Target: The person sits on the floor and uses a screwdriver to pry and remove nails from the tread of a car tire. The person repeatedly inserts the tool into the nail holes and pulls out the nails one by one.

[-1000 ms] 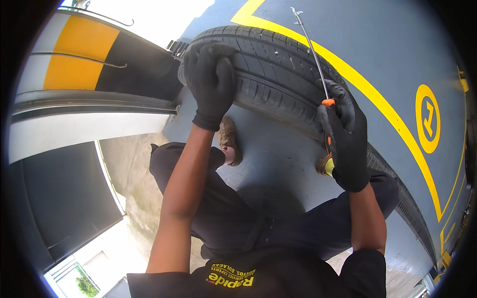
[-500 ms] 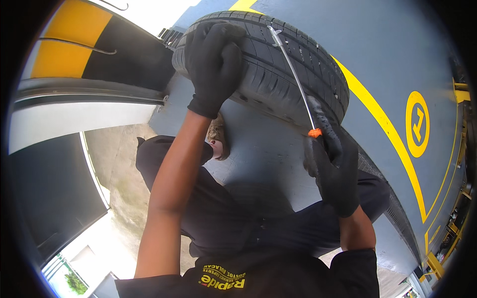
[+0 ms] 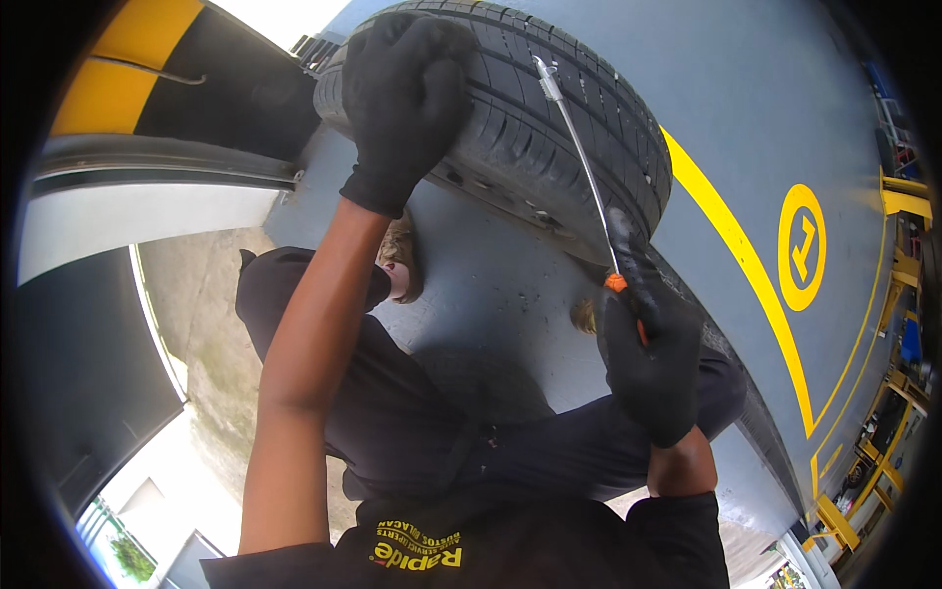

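Observation:
A black car tire (image 3: 549,128) on its wheel stands in front of me, tread facing up toward me. My left hand (image 3: 407,98), in a black glove, is closed over the tire's upper left part. In my black-gloved right hand (image 3: 653,344) is a long thin screwdriver-like tool (image 3: 586,162) with an orange handle, the fingers wrapped round it. Its silver shaft slants up and left across the tread. The tip looks wider, perhaps forked, and lies over the tread; whether it touches the rubber I cannot tell. Small pale specks show in the tread grooves.
My bent legs (image 3: 392,393) are spread below the tire, a shoe (image 3: 400,260) beneath it. Blue-grey floor with a yellow line (image 3: 751,265) and a round yellow marking (image 3: 803,247) lies to the right. At left stands a yellow-and-black panel (image 3: 186,79); yellow racks (image 3: 888,471) line the far right.
The tire and both hands sit slightly higher and further left in view, as does the surrounding scene. The tool's tip has shifted a little down the tread. Both grips stay the same.

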`<state>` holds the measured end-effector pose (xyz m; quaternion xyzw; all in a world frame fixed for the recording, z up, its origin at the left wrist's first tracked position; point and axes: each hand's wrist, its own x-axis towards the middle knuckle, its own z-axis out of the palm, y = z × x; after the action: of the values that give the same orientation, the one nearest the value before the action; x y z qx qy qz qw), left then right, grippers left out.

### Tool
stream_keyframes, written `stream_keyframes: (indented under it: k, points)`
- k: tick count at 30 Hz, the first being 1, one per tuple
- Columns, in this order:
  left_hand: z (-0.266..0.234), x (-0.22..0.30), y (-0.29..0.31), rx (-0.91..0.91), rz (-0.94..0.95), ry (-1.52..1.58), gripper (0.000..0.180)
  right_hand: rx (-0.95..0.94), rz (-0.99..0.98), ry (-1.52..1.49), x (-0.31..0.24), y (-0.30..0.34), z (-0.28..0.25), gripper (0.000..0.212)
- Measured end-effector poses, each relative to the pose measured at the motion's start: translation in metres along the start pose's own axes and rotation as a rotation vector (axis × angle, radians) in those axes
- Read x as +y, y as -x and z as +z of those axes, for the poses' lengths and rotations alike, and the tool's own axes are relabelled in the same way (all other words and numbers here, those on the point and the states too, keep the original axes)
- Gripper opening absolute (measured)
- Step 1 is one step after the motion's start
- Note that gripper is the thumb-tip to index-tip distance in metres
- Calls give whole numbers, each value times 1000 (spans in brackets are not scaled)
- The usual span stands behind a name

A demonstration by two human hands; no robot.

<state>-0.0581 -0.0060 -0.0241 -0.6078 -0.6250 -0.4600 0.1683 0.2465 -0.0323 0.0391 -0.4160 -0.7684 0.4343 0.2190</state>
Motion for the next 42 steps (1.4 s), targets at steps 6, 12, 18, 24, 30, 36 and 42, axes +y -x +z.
stream_keyframes:
  k: [6,12,18,24,30,36,42]
  points:
    - [-5,13,-4,-61,-5,44,24,19,-117,134,-6,-8,14,12]
    - [-10,1,-1,-73,-32,0,23,-131,168,-544,4,-23,4,22]
    - [-12,-4,5,-2,-31,22,20,0,172,-506,-4,-26,-13,34]
    - [-12,-6,-6,-43,-44,65,24,-46,270,-436,-8,-21,-14,47]
    - [-9,-19,-9,-55,-42,59,24,-101,345,-384,1,-9,-14,17]
    - [-11,-25,-7,-67,-63,52,25,-141,289,-264,0,-4,-16,20]
    - [-11,-33,-7,-78,-97,110,26,-89,172,-177,2,2,-13,24]
